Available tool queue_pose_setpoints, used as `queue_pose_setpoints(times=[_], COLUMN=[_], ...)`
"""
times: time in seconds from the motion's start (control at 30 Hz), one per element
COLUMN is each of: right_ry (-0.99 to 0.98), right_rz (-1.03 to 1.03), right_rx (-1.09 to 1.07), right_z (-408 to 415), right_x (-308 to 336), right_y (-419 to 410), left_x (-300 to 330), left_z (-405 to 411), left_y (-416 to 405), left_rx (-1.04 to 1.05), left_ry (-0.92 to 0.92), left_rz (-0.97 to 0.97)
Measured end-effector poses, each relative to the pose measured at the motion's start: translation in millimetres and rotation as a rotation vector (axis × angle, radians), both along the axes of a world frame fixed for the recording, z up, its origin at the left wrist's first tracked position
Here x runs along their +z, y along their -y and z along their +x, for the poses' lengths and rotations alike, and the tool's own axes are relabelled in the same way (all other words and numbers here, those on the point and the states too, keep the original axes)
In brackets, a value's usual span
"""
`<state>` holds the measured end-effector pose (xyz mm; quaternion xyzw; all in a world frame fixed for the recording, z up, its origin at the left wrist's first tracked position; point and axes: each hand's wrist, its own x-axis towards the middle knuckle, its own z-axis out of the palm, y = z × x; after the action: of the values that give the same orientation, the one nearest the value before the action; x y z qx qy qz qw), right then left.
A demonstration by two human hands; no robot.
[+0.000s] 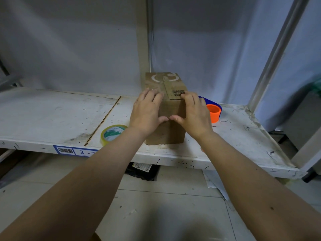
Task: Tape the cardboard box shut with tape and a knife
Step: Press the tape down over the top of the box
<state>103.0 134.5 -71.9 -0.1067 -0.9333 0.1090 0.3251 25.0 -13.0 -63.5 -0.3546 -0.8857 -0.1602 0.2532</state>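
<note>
Scuffed white shelf (52, 108), grey backdrop (69, 40).

I see scuffed white shelf (52, 108), blue barcode label (73, 151) reading 3 on near edge, dark packet (142, 170) on floor beneath.

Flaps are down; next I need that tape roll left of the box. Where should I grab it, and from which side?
Take the tape roll by its outer rim from above with the left hand, the nearer one. It lies flat on the shelf with its open core facing up, so one finger could go in the core and the thumb outside.
</note>
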Motion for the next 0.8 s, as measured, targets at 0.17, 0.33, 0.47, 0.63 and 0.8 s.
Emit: queue_pose_setpoints(times=[0.17, 0.33, 0.47, 0.63, 0.8], right_ry=[-0.006, -0.031, -0.074, -0.110, -0.131], right_rz=[-0.012, -0.034, -0.017, -0.009, -0.030], right_rx=[-0.041, -0.101, -0.083, -0.090, -0.125], right_z=[-2.8, -7.5, -6.9, -8.6, -8.9], right_x=[1.8, 9.8, 8.6, 7.1, 5.0], right_y=[2.6, 6.3, -0.9, 0.4, 3.5], left_x=[3.9, 5.4, 5.6, 6.3, 9.8], left_z=[5.2, 5.4, 1.7, 2.4, 6.0], left_y=[0.3, 2.6, 4.1, -0.4, -6.1], left_rx=[-0.003, -0.011, -0.052, -0.027, -0.026], left_ry=[0.037, 0.064, 0.041, 0.039, 0.055], left_rz=[-0.017, -0.032, 0.020, 0.144, 0.229])
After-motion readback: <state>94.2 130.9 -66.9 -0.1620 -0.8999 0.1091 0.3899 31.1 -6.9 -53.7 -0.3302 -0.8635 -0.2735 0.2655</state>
